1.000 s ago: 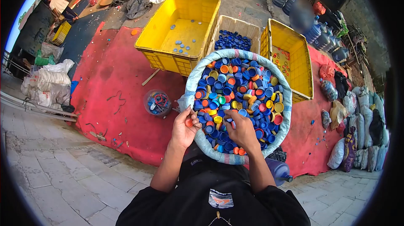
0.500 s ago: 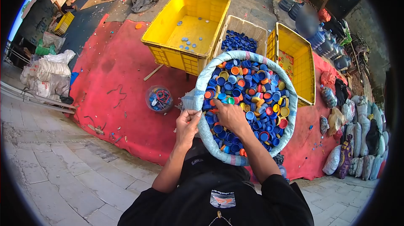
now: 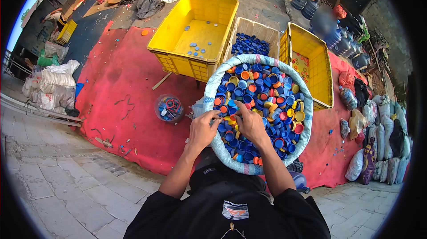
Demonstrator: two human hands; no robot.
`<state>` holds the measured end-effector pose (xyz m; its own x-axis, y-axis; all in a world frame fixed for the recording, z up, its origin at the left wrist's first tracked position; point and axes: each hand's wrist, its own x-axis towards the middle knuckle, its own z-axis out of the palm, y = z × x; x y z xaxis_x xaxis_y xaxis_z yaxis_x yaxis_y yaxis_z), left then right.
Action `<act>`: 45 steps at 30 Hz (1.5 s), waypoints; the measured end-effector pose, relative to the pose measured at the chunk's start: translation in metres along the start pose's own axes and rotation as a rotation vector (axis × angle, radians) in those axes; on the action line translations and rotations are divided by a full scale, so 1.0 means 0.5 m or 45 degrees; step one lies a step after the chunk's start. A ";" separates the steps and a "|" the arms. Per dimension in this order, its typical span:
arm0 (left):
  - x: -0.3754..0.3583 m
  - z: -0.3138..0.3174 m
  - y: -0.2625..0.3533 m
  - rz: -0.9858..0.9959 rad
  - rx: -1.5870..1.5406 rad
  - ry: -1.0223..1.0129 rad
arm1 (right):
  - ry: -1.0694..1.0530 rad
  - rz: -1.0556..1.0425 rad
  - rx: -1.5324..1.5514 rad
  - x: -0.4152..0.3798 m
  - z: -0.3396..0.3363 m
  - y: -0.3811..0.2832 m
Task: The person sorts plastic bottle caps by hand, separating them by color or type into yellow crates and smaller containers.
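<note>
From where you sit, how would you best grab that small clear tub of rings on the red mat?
Probably by the rim, from above: the clear tub stands upright with its mouth open, to the left of the left hand and apart from the woven sack, so fingers could pinch its wall.

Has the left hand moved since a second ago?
Yes. The left hand has gone from outside the sack rim in over the caps.

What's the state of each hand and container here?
left hand: at sack rim, fingers on caps
right hand: in the caps, grip unclear
sack: open, full of mixed caps
large yellow crate: few caps
middle crate: blue caps
right yellow crate: tilted, few caps
</note>
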<state>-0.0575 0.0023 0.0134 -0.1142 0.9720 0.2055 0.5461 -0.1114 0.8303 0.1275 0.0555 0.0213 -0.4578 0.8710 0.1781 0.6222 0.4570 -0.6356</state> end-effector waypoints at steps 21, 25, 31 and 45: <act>0.120 0.004 0.021 0.274 0.686 -0.830 | 0.397 0.837 1.633 -0.138 -0.043 0.001; 0.118 -0.007 0.042 0.092 0.262 -0.647 | 0.463 0.901 1.964 -0.148 -0.056 0.010; 0.117 0.038 0.114 -0.455 -1.022 -0.696 | 0.559 0.849 2.323 -0.164 -0.116 0.034; 0.199 0.445 0.340 -1.181 -1.840 -0.775 | 1.261 0.689 2.392 -0.232 -0.322 0.196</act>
<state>0.2088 0.1263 0.0597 0.5369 0.7113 -0.4536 -0.6151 0.6980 0.3667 0.3439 0.0285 0.0592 0.2610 0.8834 -0.3892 -0.9045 0.0829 -0.4183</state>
